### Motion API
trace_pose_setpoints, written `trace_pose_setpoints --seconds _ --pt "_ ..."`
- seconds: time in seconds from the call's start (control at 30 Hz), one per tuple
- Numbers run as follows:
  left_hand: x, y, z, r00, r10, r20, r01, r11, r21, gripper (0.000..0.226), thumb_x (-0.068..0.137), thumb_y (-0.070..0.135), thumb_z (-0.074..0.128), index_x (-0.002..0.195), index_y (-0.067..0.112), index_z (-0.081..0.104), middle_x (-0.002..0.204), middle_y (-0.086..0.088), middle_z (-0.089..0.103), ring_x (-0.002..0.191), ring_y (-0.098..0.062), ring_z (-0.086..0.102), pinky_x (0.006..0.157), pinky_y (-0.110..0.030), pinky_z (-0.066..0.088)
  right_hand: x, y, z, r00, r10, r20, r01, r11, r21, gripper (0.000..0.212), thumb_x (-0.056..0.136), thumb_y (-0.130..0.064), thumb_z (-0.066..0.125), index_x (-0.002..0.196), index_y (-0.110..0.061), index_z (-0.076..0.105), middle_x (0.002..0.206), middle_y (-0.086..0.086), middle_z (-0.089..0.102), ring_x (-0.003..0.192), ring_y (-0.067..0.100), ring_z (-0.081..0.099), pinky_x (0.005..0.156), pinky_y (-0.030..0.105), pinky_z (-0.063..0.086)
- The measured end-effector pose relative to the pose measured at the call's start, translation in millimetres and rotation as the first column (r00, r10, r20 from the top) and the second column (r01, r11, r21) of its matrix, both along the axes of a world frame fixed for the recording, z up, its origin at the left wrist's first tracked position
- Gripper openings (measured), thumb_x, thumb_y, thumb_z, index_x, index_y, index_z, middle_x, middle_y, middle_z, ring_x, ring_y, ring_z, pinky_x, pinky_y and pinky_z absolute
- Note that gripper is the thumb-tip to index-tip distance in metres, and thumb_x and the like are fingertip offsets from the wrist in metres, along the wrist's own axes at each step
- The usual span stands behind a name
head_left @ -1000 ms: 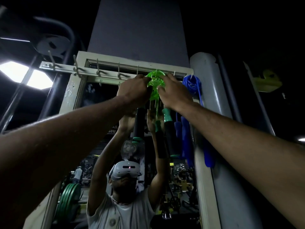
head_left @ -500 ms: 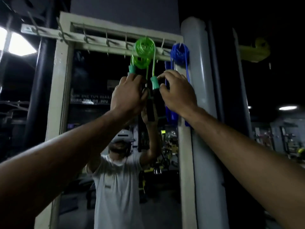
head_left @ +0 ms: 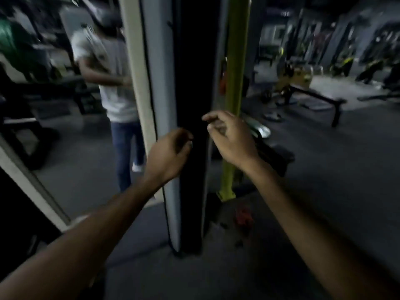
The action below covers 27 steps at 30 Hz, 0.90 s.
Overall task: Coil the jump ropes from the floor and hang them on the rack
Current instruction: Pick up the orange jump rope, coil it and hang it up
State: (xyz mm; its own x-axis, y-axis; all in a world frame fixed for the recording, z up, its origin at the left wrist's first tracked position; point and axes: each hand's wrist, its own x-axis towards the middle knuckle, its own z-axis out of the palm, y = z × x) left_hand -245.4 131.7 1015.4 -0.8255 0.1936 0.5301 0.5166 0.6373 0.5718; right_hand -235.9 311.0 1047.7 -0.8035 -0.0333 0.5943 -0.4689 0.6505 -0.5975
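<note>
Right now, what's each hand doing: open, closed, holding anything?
Left hand: open, fingers loosely curled, holding nothing.
Right hand: open, fingers loosely curled, holding nothing.

Blurry, unidentifiable red clump [head_left: 244,217] on the floor [head_left: 324,191]; reflected person [head_left: 114,83] motion-smeared, head indistinct.

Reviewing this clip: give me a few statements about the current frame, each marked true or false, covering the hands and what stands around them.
1. The left hand holds a green rope. False: the left hand holds nothing, and its fingers are loosely curled.
2. The right hand is empty. True.
3. The rack with hung ropes is in view. False: no rack or hung rope shows in this frame.
4. A yellow-green post stands right of the black pillar. True.
5. A small red thing lies on the floor near the post's foot. True, though it is too blurred to identify.
</note>
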Motion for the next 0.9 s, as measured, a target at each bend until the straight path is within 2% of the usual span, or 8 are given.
trace_pose_setpoints --seconds 0.1,0.2,0.3,0.4,0.5,0.67,0.77,0.9 --pt "40 54 -83 0.959 -0.062 0.275 0.095 0.989 -0.110 0.021 0.089 0.036 0.054 0.106 0.026 0.060 0.105 0.003 0.069 0.093 -0.022 0.065 0.076 -0.033 0.051 46 67 -89 0.949 -0.039 0.314 0.050 0.998 -0.029 0.016 0.092 -0.026 0.053 0.102 -0.035 0.062 0.101 -0.014 0.066 0.088 0.004 0.063 0.074 0.033 0.054" --pt "68 100 -144 0.841 -0.098 0.531 0.237 0.951 -0.200 0.022 0.090 0.034 0.056 0.109 0.024 0.061 0.110 0.000 0.068 0.100 -0.024 0.064 0.078 -0.033 0.051 82 118 -158 0.837 -0.080 0.542 0.120 0.992 -0.039 0.016 0.090 -0.024 0.054 0.099 -0.036 0.062 0.097 -0.012 0.066 0.090 0.009 0.064 0.082 0.038 0.055" --pt "88 143 -191 0.732 -0.097 0.674 0.331 0.916 -0.228 0.027 0.089 0.036 0.057 0.113 0.025 0.061 0.115 -0.002 0.068 0.106 -0.025 0.063 0.084 -0.031 0.049 110 158 -206 0.720 -0.147 0.678 0.198 0.980 0.002 0.017 0.090 -0.017 0.055 0.102 -0.027 0.063 0.102 -0.006 0.066 0.095 0.011 0.063 0.077 0.023 0.049" --pt "95 179 -230 0.664 -0.119 0.738 0.432 0.867 -0.249 0.028 0.090 0.032 0.058 0.116 0.023 0.061 0.117 -0.004 0.067 0.109 -0.025 0.063 0.082 -0.025 0.045 129 189 -240 0.622 -0.223 0.750 0.280 0.959 0.053 0.021 0.090 -0.016 0.055 0.107 -0.023 0.064 0.109 -0.004 0.066 0.098 0.012 0.061 0.082 0.026 0.048" --pt "91 208 -254 0.622 -0.147 0.769 0.491 0.839 -0.236 0.032 0.092 0.020 0.056 0.124 0.014 0.060 0.123 -0.006 0.063 0.110 -0.024 0.060 0.066 -0.009 0.034 138 216 -269 0.547 -0.285 0.787 0.370 0.926 0.078 0.021 0.090 -0.015 0.056 0.108 -0.017 0.065 0.110 -0.001 0.067 0.103 0.015 0.062 0.090 0.028 0.047" --pt "45 251 -291 0.569 -0.109 0.815 0.539 0.798 -0.269 0.037 0.087 0.035 0.047 0.112 0.016 0.066 0.112 -0.006 0.068 0.105 -0.025 0.063 0.080 -0.024 0.045 115 266 -308 0.488 -0.318 0.813 0.433 0.897 0.090 0.020 0.088 -0.018 0.058 0.106 -0.020 0.066 0.114 0.002 0.068 0.105 0.022 0.063 0.093 0.037 0.049" --pt "9 285 -329 0.551 -0.043 0.834 0.520 0.799 -0.302 0.019 0.082 0.026 0.062 0.100 0.021 0.069 0.110 -0.001 0.069 0.104 -0.020 0.062 0.089 -0.025 0.046 82 306 -339 0.459 -0.302 0.836 0.419 0.903 0.096 0.024 0.090 -0.017 0.055 0.112 -0.017 0.064 0.120 0.004 0.065 0.111 0.022 0.060 0.096 0.034 0.046" --pt "-42 345 -394 0.444 0.040 0.895 0.565 0.763 -0.314 0.033 0.090 0.025 0.060 0.120 0.014 0.059 0.121 -0.005 0.061 0.115 -0.024 0.056 0.092 -0.024 0.040 23 376 -413 0.404 -0.290 0.868 0.353 0.924 0.145 0.030 0.095 -0.019 0.046 0.122 -0.015 0.059 0.128 0.007 0.060 0.117 0.026 0.056 0.102 0.040 0.042"
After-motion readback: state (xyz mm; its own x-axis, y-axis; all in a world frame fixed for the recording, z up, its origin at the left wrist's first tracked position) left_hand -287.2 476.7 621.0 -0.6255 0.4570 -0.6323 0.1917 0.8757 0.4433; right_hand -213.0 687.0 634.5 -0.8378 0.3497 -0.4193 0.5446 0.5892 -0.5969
